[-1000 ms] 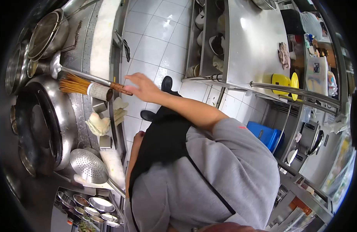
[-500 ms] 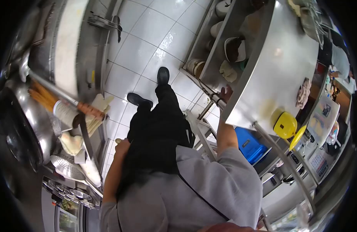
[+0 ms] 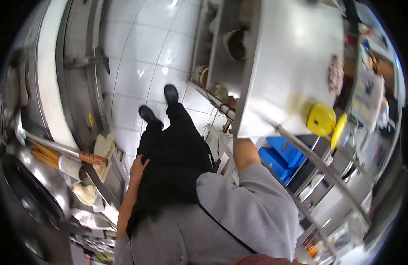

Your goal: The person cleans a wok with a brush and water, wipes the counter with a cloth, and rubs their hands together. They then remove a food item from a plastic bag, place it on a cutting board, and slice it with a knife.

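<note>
My left hand (image 3: pixel 138 168) hangs beside my black-clad left thigh, thumb and finger slightly apart, with nothing seen in it. At the right, my right hand (image 3: pixel 232 103) reaches under the front edge of the steel worktable (image 3: pixel 274 79), at its lower shelf (image 3: pixel 226 73). A crumpled pale cloth (image 3: pixel 218 92) lies right by those fingertips, next to a metal rail (image 3: pixel 221 108). The table's edge hides most of the fingers, so I cannot tell whether they hold the cloth.
Left counter: a wooden-handled tool (image 3: pixel 93 159), a black pan (image 3: pixel 31 185) and a perforated skimmer (image 3: pixel 91 218). Yellow container (image 3: pixel 321 119) and a rag (image 3: pixel 335 75) sit on the worktable. Blue bins (image 3: pixel 274 163) stand below. White floor tiles (image 3: pixel 137 57) run between.
The whole view has shifted, with table and shelf now further left. My right hand has gone deeper behind the table edge, near the cloth. My left hand stays by my thigh.
</note>
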### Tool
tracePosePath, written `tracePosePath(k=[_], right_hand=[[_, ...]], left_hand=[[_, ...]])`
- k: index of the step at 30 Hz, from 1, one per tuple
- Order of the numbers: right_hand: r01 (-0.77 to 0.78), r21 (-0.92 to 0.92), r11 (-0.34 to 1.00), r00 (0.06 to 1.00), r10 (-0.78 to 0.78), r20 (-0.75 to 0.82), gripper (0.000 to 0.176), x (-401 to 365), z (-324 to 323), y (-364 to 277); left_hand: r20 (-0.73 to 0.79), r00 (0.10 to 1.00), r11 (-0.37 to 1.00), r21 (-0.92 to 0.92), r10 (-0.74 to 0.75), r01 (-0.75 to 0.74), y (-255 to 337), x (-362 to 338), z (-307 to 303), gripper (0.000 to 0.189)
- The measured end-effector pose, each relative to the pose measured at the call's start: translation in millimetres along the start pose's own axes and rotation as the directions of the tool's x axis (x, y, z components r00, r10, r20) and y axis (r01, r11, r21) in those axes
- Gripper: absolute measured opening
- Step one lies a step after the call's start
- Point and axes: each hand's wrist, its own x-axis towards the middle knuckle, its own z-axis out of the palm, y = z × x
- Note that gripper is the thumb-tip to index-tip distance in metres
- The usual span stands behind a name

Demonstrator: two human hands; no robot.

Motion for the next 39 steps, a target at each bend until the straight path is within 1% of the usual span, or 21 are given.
tracePosePath(k=[2, 4, 5, 6, 7, 10, 11, 12, 14, 15, 17, 20, 21, 24, 27, 28, 29, 31, 34, 37, 39], right_hand=[[0.036, 0.154, 0.987, 0.997, -0.047, 0.069, 0.052, -63.4, -45.5, -56.0], [0.258, -0.099, 0.961, 0.962, -0.265, -0.066, 0.047, -112.0, -48.1, -41.0], [0.006, 0.128, 0.992, 0.989, -0.025, 0.148, 0.037, -128.6, -69.9, -55.9], [-0.276, 0.296, 0.915, 0.903, 0.141, 0.406, 0.027, -145.2, -91.9, -71.0], [-0.38, 0.609, 0.696, 0.886, 0.085, 0.455, 0.018, -159.8, -97.4, -74.5], [-0.438, 0.867, 0.237, 0.887, -0.044, 0.46, 0.018, -191.2, -155.4, -126.1], [-0.384, 0.898, 0.217, 0.918, -0.016, 0.396, 0.024, -193.4, -180.7, -152.3], [-0.192, 0.955, 0.224, 0.976, -0.054, 0.209, 0.032, -185.1, -189.4, -154.6], [0.223, 0.818, 0.531, 0.972, -0.051, -0.231, 0.049, -169.3, -236.0, -185.3], [0.431, 0.704, 0.564, 0.887, -0.123, -0.445, 0.049, -153.5, -250.4, -185.7], [0.478, 0.598, 0.643, 0.78, 0.003, -0.626, 0.047, -130.4, -273.7, -190.8], [0.196, 0.015, 0.98, 0.602, -0.108, -0.791, 0.045, -64.1, -250.8, -140.3], [0.098, 0.085, 0.991, 0.635, 0.004, -0.773, 0.048, -27.1, -223.3, -112.7], [-0.045, -0.126, 0.991, 0.601, -0.074, -0.796, 0.046, 26.4, -218.5, -137.9], [0.39, -0.106, 0.915, 0.525, -0.315, -0.791, 0.039, 57.8, -197.4, -183.7], [0.473, -0.184, 0.862, 0.459, -0.419, -0.784, 0.039, 60.1, -185.7, -205.8], [0.661, -0.096, 0.744, 0.426, -0.477, -0.769, 0.038, 43.8, -177.0, -227.7], [0.659, 0.184, 0.73, 0.696, -0.498, -0.518, 0.038, 8.9, -147.2, -254.0], [0.742, 0.3, 0.599, 0.663, -0.721, -0.201, 0.038, -41.8, -96.1, -275.0], [0.756, 0.343, 0.557, 0.65, -0.698, -0.3, 0.038, -62.4, -111.6, -285.3], [0.873, 0.138, 0.468, 0.437, -0.627, -0.645, 0.041, -47.1, -155.3, -278.1]], left_hand=[[0.105, 0.994, 0.998, 0.065, 0.004, -0.011, 4.5, 11.6, -26.3, 0.043], [0.076, 0.99, 0.993, 0.015, 0.117, -0.119, -16.9, 32.5, -25.9, 0.038], [0.05, 0.983, 0.982, -0.083, 0.175, -0.171, -20.0, 40.4, -31.2, 0.035], [0.055, 0.98, 0.978, -0.098, 0.191, -0.185, -13.8, 46.5, -43.3, 0.034], [0.06, 0.978, 0.974, -0.117, 0.2, -0.193, -5.7, 48.9, -52.4, 0.034], [0.054, 0.973, 0.969, -0.121, 0.224, -0.216, 13.8, 54.0, -71.9, 0.035], [0.046, 0.971, 0.965, -0.129, 0.236, -0.228, 15.1, 60.0, -73.1, 0.035], [0.036, 0.969, 0.961, -0.138, 0.246, -0.239, 18.0, 66.7, -74.9, 0.036], [0.018, 0.961, 0.953, -0.135, 0.274, -0.269, 23.9, 70.2, -80.6, 0.036], [0.014, 0.96, 0.952, -0.134, 0.281, -0.277, 27.6, 69.3, -83.5, 0.037], [-0.006, 0.954, 0.943, -0.15, 0.298, -0.296, 29.9, 63.5, -89.6, 0.037], [-0.065, 0.94, 0.913, -0.222, 0.335, -0.341, 28.5, 51.7, -89.3, 0.037], [-0.06, 0.952, 0.911, -0.279, 0.299, -0.304, 15.5, 59.3, -80.5, 0.036], [-0.051, 0.978, 0.908, -0.364, 0.204, -0.208, -16.5, 76.8, -57.9, 0.034], [-0.06, 0.982, 0.93, -0.315, 0.178, -0.188, -20.9, 55.8, -61.8, 0.032], [-0.07, 0.979, 0.917, -0.342, 0.191, -0.204, -31.3, 66.6, -54.6, 0.032], [-0.078, 0.975, 0.904, -0.366, 0.206, -0.22, -37.7, 73.0, -52.6, 0.032], [-0.064, 0.98, 0.954, -0.226, 0.19, -0.2, -29.7, 73.2, -59.4, 0.035], [-0.067, 0.983, 0.977, -0.117, 0.172, -0.179, -24.2, 79.2, -69.3, 0.038], [-0.125, 0.98, 0.972, -0.156, 0.156, -0.175, -3.7, 72.6, -80.9, 0.04], [-0.146, 0.979, 0.968, -0.189, 0.139, -0.165, 6.1, 50.5, -83.9, 0.04]])
